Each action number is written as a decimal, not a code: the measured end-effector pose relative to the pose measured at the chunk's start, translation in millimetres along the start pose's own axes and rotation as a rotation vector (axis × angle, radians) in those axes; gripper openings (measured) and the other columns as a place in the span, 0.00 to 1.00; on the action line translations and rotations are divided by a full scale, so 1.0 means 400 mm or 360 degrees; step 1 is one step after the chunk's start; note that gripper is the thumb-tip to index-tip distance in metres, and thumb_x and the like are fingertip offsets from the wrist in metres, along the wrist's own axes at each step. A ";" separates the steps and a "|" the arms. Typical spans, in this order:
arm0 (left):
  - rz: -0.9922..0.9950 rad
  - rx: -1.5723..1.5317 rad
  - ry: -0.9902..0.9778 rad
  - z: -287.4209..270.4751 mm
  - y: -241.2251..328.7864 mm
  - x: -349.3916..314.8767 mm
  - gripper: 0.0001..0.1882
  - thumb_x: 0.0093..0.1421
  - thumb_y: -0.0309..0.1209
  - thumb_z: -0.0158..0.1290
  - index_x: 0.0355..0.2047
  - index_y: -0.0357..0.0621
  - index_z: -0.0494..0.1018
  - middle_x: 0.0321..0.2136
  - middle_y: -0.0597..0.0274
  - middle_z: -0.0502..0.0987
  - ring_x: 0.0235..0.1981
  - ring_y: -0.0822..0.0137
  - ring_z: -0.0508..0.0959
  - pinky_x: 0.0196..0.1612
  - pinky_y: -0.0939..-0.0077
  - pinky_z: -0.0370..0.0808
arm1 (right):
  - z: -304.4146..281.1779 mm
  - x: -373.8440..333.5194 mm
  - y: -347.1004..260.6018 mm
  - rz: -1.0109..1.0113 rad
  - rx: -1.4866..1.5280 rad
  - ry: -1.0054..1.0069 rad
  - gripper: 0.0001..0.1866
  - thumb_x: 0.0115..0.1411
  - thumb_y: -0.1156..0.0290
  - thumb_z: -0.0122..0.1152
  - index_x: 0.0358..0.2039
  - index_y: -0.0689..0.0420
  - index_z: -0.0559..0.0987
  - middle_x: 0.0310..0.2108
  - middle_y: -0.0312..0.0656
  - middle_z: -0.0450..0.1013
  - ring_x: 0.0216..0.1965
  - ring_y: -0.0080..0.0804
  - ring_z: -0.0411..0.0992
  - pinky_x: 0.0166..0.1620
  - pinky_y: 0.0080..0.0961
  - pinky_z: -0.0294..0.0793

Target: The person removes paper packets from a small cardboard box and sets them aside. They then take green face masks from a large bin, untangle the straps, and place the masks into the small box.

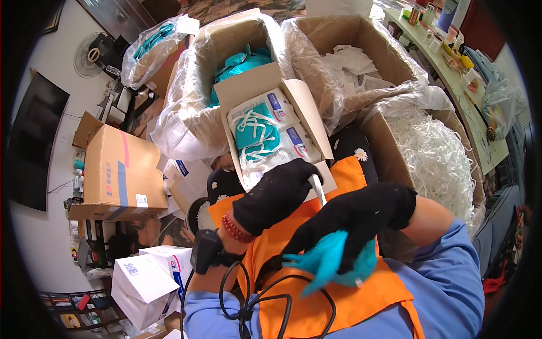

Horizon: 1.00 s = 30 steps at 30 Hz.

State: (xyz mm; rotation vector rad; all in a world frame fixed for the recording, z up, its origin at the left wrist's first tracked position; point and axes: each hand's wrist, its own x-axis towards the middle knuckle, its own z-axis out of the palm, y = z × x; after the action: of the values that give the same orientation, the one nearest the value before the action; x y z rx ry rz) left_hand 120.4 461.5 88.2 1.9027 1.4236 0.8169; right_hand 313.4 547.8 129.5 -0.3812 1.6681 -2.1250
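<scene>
Both of my hands wear black gloves. My left hand [279, 195] is closed on a white strap [318, 185] that runs down toward the right glove. Lower, over my orange apron [339, 302], my right hand [361, 217] grips a teal folded face mask [333, 263]; its fingertips are partly hidden by the mask. Just beyond the left glove, an open small carton [313, 116] leans on my lap. Inside lie white printed packets [298, 141] and teal folded masks with white straps [257, 125]. Whether the strap joins the mask in my hand is hidden.
Plastic-lined cartons stand ahead: one with teal pieces [243, 63], one with white packets [353, 62], one at right heaped with white straps [435, 161]. A brown carton [121, 169] and white boxes [148, 282] stand at left. A black cable [287, 305] loops across my lap.
</scene>
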 end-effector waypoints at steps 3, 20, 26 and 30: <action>-0.0010 0.0419 -0.0026 -0.032 0.060 -0.042 0.07 0.60 0.25 0.55 0.39 0.40 0.75 0.32 0.51 0.77 0.35 0.48 0.79 0.39 0.61 0.76 | -0.022 -0.053 0.045 0.0380 -0.0081 0.0424 0.35 0.57 0.67 0.71 0.64 0.58 0.68 0.51 0.43 0.75 0.51 0.29 0.73 0.55 0.29 0.72; -0.0546 -0.1480 -0.0016 0.069 0.043 -0.132 0.08 0.63 0.26 0.52 0.40 0.39 0.77 0.31 0.57 0.81 0.35 0.64 0.82 0.40 0.70 0.78 | 0.123 0.004 0.024 -0.0423 0.0411 0.1547 0.25 0.59 0.73 0.64 0.58 0.62 0.73 0.41 0.39 0.78 0.41 0.25 0.76 0.48 0.25 0.76; -0.0454 -0.1245 -0.0772 -0.029 0.112 -0.142 0.07 0.63 0.29 0.55 0.38 0.39 0.76 0.31 0.58 0.81 0.32 0.64 0.81 0.39 0.70 0.77 | 0.162 -0.031 0.022 -0.0051 0.0397 0.1731 0.22 0.59 0.58 0.68 0.45 0.63 0.79 0.34 0.40 0.78 0.35 0.24 0.77 0.40 0.24 0.77; 0.0103 -0.0564 -0.0699 -0.044 0.129 -0.167 0.08 0.63 0.32 0.57 0.39 0.42 0.77 0.32 0.55 0.80 0.33 0.55 0.79 0.39 0.67 0.76 | 0.182 -0.084 -0.087 0.0423 0.0437 0.1188 0.18 0.56 0.63 0.71 0.42 0.62 0.82 0.33 0.39 0.81 0.36 0.20 0.78 0.43 0.20 0.76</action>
State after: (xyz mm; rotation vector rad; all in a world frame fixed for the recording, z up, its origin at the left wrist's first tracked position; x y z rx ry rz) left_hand 121.6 387.1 131.9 1.7221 0.8912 0.5849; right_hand 370.7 508.6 182.4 0.7622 1.5996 -2.3802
